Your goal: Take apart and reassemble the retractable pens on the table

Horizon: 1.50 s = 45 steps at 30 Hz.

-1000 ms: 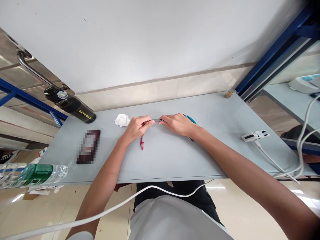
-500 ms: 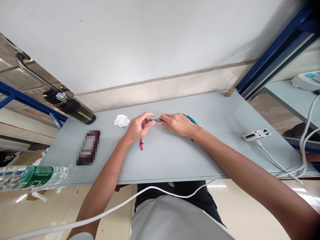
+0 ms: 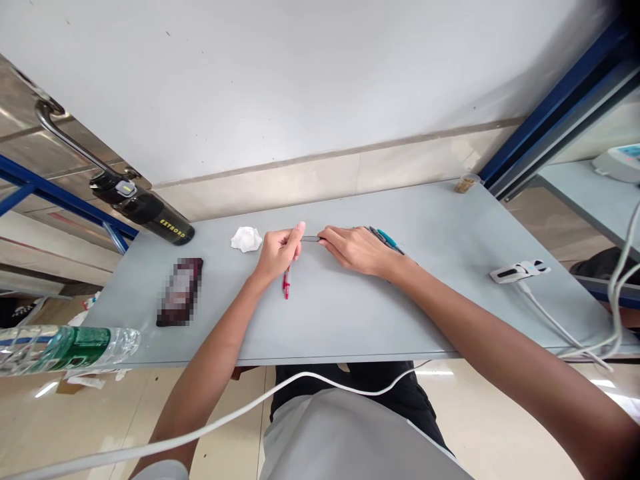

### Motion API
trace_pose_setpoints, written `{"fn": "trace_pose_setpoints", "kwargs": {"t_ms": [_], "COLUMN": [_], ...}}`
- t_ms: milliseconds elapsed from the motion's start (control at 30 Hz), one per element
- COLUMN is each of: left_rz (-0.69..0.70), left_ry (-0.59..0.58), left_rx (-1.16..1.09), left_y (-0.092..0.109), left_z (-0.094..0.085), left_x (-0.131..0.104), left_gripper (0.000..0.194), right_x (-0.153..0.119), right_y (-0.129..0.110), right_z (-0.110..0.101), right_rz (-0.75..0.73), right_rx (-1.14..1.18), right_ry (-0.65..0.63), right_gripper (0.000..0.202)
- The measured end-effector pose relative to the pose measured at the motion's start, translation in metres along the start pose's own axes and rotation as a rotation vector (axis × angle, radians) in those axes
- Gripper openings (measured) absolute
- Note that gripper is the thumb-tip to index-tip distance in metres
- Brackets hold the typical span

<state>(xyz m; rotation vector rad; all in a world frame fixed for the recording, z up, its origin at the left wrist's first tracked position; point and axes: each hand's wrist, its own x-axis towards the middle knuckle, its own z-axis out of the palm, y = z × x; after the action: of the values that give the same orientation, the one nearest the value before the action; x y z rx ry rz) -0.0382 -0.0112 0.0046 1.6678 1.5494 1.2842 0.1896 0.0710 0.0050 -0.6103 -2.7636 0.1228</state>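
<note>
A slim grey pen (image 3: 311,239) lies level between my two hands above the table. My left hand (image 3: 278,252) is closed round its left end, the thumb pointing up beside it. At the other end, the fingers of my right hand (image 3: 356,249) pinch the pen, hiding its tip. Below my left hand a red pen (image 3: 287,285) rests on the table, its upper part covered by the hand. Behind my right wrist are a teal pen (image 3: 389,240) and a dark pen, partly hidden. A crumpled white tissue (image 3: 246,239) sits left of my left hand.
On the grey table (image 3: 320,320) stand a black bottle (image 3: 150,212) and a small clear cup (image 3: 466,184). A blurred dark red packet (image 3: 181,291) and a plastic water bottle (image 3: 75,347) lie left. At right is a white clip-like device (image 3: 520,271); a white cable (image 3: 240,408) crosses my lap.
My left hand has closed further round the pen, and its thumb has risen from below the pen to point upward. My right hand keeps its hold.
</note>
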Motion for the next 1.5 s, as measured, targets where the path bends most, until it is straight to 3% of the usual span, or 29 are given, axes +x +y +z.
{"fn": "trace_pose_setpoints", "kwargs": {"t_ms": [100, 167, 400, 600, 767, 967, 1100, 1333, 1500], "left_rz": [0.144, 0.206, 0.162, 0.011, -0.105, -0.155, -0.164, -0.144, -0.127], "left_ry": [-0.027, -0.031, 0.016, 0.070, 0.094, 0.138, 0.186, 0.415, 0.441], "left_rx": [0.089, 0.137, 0.245, 0.064, -0.059, -0.090, -0.075, -0.145, -0.175], "left_y": [0.000, -0.001, -0.004, 0.004, 0.000, -0.007, -0.008, -0.011, -0.010], "left_z": [-0.003, -0.004, -0.001, 0.006, 0.009, 0.002, -0.002, -0.023, -0.029], "left_x": [0.001, 0.001, 0.001, 0.000, 0.002, 0.007, 0.009, 0.016, 0.018], "left_gripper": [0.037, 0.034, 0.050, 0.071, 0.080, 0.083, 0.083, 0.081, 0.078], "right_x": [-0.001, -0.001, 0.000, 0.000, 0.000, 0.000, 0.000, -0.002, 0.000], "right_y": [0.005, 0.008, 0.005, 0.001, -0.001, 0.007, 0.013, 0.023, 0.026], "right_z": [0.003, 0.005, 0.007, 0.004, 0.001, 0.005, 0.003, 0.002, 0.002], "right_rz": [0.012, 0.016, 0.033, 0.097, 0.028, 0.134, 0.108, 0.127, 0.149], "right_rx": [0.007, 0.009, -0.009, -0.004, 0.049, 0.108, 0.128, 0.100, 0.106], "right_ry": [0.010, 0.012, -0.002, -0.017, 0.024, 0.014, 0.076, 0.124, 0.138], "right_gripper": [0.052, 0.051, 0.047, 0.044, 0.051, 0.030, 0.035, 0.034, 0.033]}}
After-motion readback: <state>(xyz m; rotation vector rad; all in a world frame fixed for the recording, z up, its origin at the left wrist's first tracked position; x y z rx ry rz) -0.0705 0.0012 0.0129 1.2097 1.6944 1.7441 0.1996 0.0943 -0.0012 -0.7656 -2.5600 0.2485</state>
